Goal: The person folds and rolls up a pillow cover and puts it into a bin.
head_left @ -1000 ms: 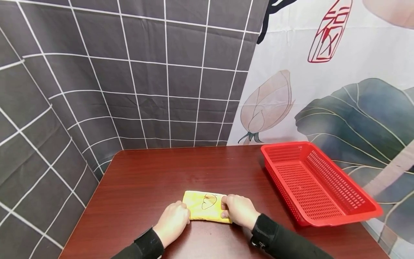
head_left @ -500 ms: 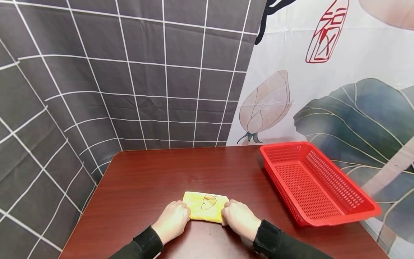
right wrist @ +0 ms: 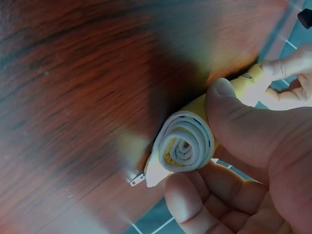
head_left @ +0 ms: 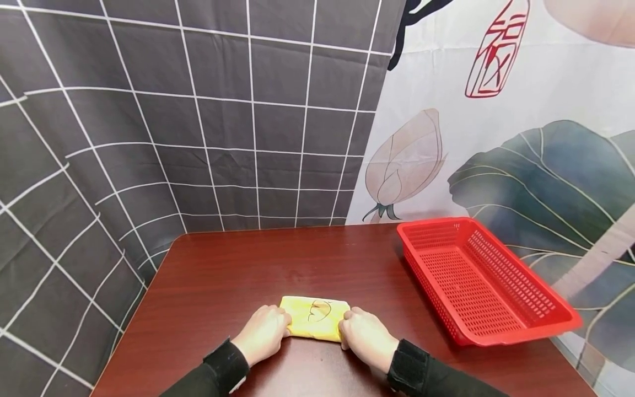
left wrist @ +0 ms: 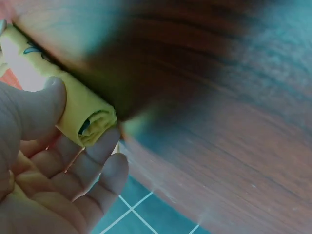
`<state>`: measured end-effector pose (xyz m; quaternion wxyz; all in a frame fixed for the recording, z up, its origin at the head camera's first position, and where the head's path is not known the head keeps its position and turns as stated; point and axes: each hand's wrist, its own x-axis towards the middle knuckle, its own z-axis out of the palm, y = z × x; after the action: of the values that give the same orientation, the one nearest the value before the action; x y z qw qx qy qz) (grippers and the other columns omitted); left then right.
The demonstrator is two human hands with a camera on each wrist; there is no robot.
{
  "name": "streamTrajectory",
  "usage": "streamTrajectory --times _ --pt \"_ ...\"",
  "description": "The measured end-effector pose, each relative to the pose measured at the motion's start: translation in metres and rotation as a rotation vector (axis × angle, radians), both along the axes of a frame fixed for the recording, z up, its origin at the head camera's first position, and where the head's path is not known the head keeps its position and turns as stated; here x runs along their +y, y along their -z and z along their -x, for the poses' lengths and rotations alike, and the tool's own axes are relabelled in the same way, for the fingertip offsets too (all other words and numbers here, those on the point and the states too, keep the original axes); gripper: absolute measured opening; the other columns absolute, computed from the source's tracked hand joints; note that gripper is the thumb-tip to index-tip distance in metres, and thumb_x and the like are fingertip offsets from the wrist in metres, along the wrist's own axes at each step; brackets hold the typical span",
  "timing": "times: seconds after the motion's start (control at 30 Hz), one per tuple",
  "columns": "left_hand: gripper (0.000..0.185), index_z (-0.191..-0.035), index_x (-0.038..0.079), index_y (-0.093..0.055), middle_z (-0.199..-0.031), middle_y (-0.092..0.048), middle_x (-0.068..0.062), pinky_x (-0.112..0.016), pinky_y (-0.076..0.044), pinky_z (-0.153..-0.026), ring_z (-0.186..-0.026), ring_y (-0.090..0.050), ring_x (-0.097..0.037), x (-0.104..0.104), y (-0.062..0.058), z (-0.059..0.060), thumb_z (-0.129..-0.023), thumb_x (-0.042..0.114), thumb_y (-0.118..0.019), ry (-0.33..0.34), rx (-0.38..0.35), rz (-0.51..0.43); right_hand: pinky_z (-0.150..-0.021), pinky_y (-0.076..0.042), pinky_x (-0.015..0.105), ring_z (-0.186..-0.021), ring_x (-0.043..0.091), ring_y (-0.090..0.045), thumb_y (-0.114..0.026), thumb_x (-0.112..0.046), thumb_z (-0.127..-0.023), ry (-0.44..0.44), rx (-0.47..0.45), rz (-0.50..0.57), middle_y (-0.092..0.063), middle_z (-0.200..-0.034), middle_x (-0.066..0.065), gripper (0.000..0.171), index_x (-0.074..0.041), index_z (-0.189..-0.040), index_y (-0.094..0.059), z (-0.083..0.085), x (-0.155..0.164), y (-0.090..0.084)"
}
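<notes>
A rolled-up yellow cloth (head_left: pixel 312 318) with a dark line drawing on it lies on the wooden table, its length running between my hands. My left hand (head_left: pixel 263 333) grips its left end. In the left wrist view the thumb presses on top of the yellow cloth (left wrist: pixel 85 105), with fingers beneath the coiled end. At the other end, my right hand (head_left: pixel 368 337) holds the roll between thumb and fingers. The right wrist view shows pale spiral layers of the cloth (right wrist: pixel 187 141) and a small metal zip pull (right wrist: pixel 137 180) at its loose edge.
A red perforated plastic basket (head_left: pixel 488 281) stands on the right side of the brown table (head_left: pixel 238 264). Behind the table hang a grey gridded cloth (head_left: pixel 223 127) and a white one with lotus prints (head_left: pixel 541 176).
My right hand has changed its hold, its fingers closing further round the right end of the roll. The left hand stays on its end. The view has shifted slightly.
</notes>
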<state>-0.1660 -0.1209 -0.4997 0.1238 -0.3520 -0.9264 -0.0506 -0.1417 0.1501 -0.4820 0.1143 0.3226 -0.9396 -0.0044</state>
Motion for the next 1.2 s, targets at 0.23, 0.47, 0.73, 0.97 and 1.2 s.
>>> streamTrajectory --times 0.23,0.47,0.73,0.97,1.2 --pt "0.033 -0.065 0.021 -0.058 -0.057 -0.048 0.013 -0.032 -0.041 -0.055 -0.055 -0.046 -0.009 -0.003 -0.001 0.006 -0.083 0.019 -0.086 -0.028 -0.317 -0.086 -0.059 -0.046 0.025 -0.067 0.014 -0.049 -0.094 -0.022 -0.065 -0.010 0.044 -0.037 -0.056 -0.069 -0.006 0.030 -0.021 -0.066 -0.064 0.000 0.002 0.003" --pt "0.052 -0.054 0.024 -0.045 -0.053 -0.029 0.016 -0.027 -0.027 -0.049 -0.050 -0.032 -0.007 0.000 0.032 0.035 -0.080 0.025 -0.090 -0.108 -0.477 -0.011 -0.061 -0.046 0.025 -0.070 0.015 -0.049 -0.095 -0.022 -0.067 -0.014 0.042 -0.061 -0.056 -0.072 -0.005 0.029 -0.020 -0.068 -0.067 -0.002 0.000 0.000" --pt "0.042 -0.056 0.015 -0.056 -0.053 -0.043 0.010 -0.023 -0.033 -0.053 -0.053 -0.041 -0.008 0.014 -0.033 0.020 -0.074 0.013 -0.095 -0.139 -0.604 0.050 -0.062 -0.049 0.026 -0.071 0.015 -0.050 -0.095 -0.021 -0.068 -0.006 0.029 -0.043 -0.055 -0.076 -0.003 0.027 -0.019 -0.069 -0.068 -0.003 -0.001 0.003" --pt "0.043 -0.055 0.014 -0.058 -0.051 -0.049 0.006 -0.025 -0.037 -0.048 -0.046 -0.046 -0.012 0.017 -0.035 0.022 -0.074 0.017 -0.097 -0.200 -0.627 0.056 -0.061 -0.050 0.029 -0.069 0.016 -0.052 -0.096 -0.021 -0.064 -0.001 0.050 -0.035 -0.055 -0.076 -0.002 0.029 -0.019 -0.066 -0.067 -0.003 -0.003 0.003" --pt "0.043 -0.062 0.012 -0.061 -0.058 -0.054 0.003 -0.030 -0.046 -0.056 -0.053 -0.050 -0.015 0.012 -0.011 0.041 -0.070 0.029 -0.100 -0.243 -0.641 0.086 -0.060 -0.051 0.030 -0.066 0.017 -0.053 -0.096 -0.024 -0.064 0.016 0.055 -0.081 -0.056 -0.073 -0.002 0.031 -0.020 -0.065 -0.066 -0.005 -0.006 0.000"
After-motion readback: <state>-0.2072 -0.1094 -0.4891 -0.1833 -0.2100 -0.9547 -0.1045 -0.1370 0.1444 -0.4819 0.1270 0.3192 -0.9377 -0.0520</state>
